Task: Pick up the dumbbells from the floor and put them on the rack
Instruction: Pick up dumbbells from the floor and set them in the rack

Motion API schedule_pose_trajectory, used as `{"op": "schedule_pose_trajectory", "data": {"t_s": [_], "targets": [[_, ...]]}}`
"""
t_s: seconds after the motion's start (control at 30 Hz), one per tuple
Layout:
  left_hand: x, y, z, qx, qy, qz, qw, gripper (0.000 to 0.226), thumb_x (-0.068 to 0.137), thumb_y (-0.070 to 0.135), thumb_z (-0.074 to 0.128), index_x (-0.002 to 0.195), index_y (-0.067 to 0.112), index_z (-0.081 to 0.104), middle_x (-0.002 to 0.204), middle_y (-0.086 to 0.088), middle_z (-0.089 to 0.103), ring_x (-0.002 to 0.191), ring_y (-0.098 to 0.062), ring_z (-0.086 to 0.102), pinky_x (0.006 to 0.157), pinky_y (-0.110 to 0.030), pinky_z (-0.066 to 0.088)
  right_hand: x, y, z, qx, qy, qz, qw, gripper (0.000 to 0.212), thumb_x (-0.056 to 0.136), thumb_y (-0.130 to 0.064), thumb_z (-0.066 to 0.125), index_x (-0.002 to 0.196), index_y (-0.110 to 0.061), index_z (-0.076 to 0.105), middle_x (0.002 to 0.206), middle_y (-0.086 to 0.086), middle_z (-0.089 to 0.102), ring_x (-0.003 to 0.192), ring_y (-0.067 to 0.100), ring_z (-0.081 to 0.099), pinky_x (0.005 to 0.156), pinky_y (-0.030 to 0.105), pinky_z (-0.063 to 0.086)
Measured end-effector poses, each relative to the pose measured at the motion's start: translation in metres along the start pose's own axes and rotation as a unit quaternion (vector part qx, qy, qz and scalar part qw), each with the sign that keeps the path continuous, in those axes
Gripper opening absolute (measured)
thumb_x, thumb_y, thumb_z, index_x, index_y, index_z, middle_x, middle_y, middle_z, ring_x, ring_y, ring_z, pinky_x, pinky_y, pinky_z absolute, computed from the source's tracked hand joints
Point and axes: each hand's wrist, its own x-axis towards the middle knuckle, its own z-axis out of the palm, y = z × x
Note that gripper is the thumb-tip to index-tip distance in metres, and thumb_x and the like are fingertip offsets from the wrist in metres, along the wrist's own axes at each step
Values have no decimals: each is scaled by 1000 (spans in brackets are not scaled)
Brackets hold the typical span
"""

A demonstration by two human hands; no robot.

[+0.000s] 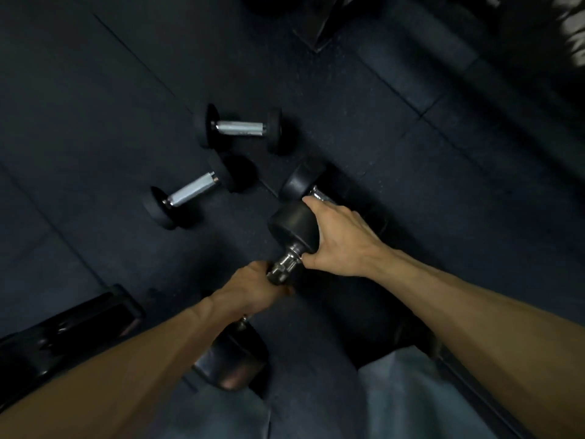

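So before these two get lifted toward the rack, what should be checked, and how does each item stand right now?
1. Left hand closed on its dumbbell handle: ok.
2. Right hand closed on the second dumbbell handle: cannot tell, the hand hides it.
3. The held dumbbells apart from each other: not ok, they overlap.
4. Two small dumbbells lying out of the way: ok.
5. Rack within reach: cannot tell.

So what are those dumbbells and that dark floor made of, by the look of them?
The two dumbbells lying free seem to have matte black rubber-coated heads, dull with no glare, and bare metal handles, silvery and pale. The one in the left hand shows a shinier, chrome-like handle. The floor looks like rubber tiles: dark, faintly speckled, with straight seams.
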Motion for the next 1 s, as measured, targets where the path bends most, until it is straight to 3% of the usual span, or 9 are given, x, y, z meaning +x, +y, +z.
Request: {"op": "schedule_pose_trajectory", "data": {"t_s": [0.2,0.33,0.43,0.57,0.7,0.83,1.0], "targets": [[-127,107,-51,30,44,28,998,31,75,41,76,86,21,55,71,2,62,52,-10,57,51,-22,43,-80,-49,-143,-23,41,-44,998,91,70,-34,82,145,-12,36,131,4,57,118,25,57,103,40,45],[-210,191,-76,15,80,56,995,27,73,35,79,77,23,55,71,3,63,54,-12,60,54,-24,49,-134,-70,-250,-61,78,-88,991,86,68,-38,81,138,-13,40,116,0,59,105,22,61,96,39,49],[-260,259,-89,21,112,84,990,25,69,35,80,81,27,59,74,3,65,59,-13,61,60,-27,53,-170,-78,-333,-93,97,-122,983,90,69,-42,79,143,-12,37,115,0,59,105,20,59,97,35,47],[-317,353,-98,25,151,112,982,27,70,26,78,88,19,59,84,-5,70,69,-20,68,66,-32,58,-214,-78,-439,-149,129,-158,968,69,68,-41,78,124,-16,46,97,-4,58,86,17,58,77,30,44],[-357,433,-100,42,184,146,971,26,72,24,75,90,18,58,81,-1,69,66,-16,68,63,-29,58,-250,-71,-524,-202,152,-173,952,59,68,-42,78,113,-17,48,88,-6,56,79,18,57,77,34,49],[-376,499,-104,37,166,170,971,25,75,18,72,94,14,58,78,-2,69,62,-15,69,58,-27,57,-265,-56,-587,-217,161,-171,947,58,66,-43,77,110,-18,49,85,-6,58,78,20,59,76,38,52],[-367,566,-114,75,149,186,968,22,75,14,69,95,12,60,83,-8,72,68,-21,72,64,-35,61,-261,-23,-644,-182,165,-153,957,54,60,-48,75,103,-24,52,86,-8,62,77,15,62,72,38,55]]}}
